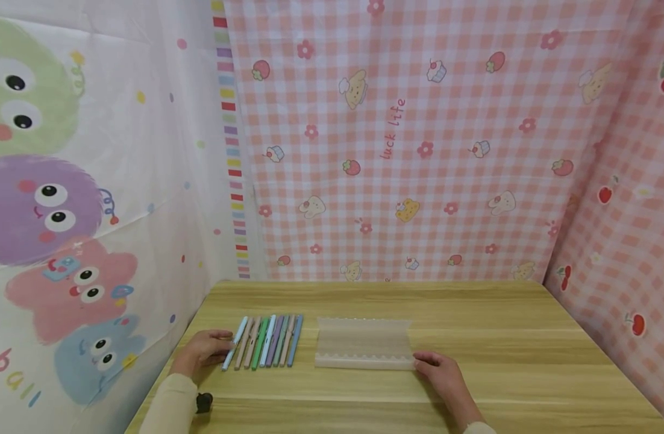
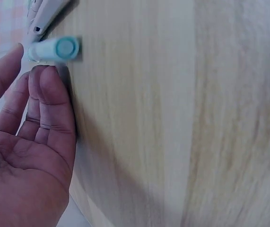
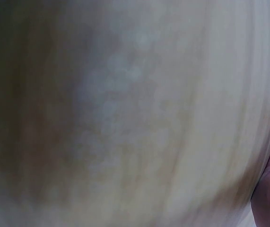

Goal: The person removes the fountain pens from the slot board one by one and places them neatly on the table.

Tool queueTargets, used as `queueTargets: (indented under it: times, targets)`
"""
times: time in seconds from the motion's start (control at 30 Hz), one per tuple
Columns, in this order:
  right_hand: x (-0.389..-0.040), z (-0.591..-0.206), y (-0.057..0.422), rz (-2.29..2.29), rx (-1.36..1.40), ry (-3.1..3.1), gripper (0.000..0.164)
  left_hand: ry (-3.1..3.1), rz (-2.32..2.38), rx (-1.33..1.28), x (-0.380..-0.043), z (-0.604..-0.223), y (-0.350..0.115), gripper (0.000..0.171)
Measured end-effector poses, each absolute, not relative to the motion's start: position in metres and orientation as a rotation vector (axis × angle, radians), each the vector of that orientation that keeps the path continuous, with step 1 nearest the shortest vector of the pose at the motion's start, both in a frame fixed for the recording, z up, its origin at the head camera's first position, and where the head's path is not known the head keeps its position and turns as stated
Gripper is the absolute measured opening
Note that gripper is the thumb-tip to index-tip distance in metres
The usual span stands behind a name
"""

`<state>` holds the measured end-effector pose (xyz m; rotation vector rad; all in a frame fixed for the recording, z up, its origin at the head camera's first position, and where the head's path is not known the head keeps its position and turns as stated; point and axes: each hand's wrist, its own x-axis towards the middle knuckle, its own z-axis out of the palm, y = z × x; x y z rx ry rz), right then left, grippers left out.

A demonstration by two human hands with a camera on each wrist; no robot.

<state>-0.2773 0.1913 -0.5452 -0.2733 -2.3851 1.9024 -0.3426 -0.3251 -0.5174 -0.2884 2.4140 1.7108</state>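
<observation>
A row of several slim capped pens (image 1: 269,342) in blue, green, purple and beige lies on the wooden table. At the row's left end, my left hand (image 1: 207,348) is beside a light blue pen (image 1: 235,343). In the left wrist view, the pen's round end (image 2: 66,48) shows just beyond the fingertips, and the thumb stands apart from the loosely bent fingers. Right of the pens is a translucent plastic case (image 1: 364,340) with a scalloped edge. My right hand (image 1: 440,371) pinches its front right corner; in the right wrist view only part of the palm shows.
The wooden table (image 1: 527,343) reaches back to a pink checked cloth (image 1: 419,181). A cloth with cartoon figures (image 1: 164,241) hangs on the left. A small black object (image 1: 204,402) is by the left wrist.
</observation>
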Motion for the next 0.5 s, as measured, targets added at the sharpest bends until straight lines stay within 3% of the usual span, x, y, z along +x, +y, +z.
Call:
queueTargets:
  times: [0.5]
  targets:
    - [-0.277, -0.5442, 0.1891, 1.924, -0.268, -2.38, 0.025, 2.414, 1.725, -0.34, -0.3422, -0.5154, -0.3311, 0.053]
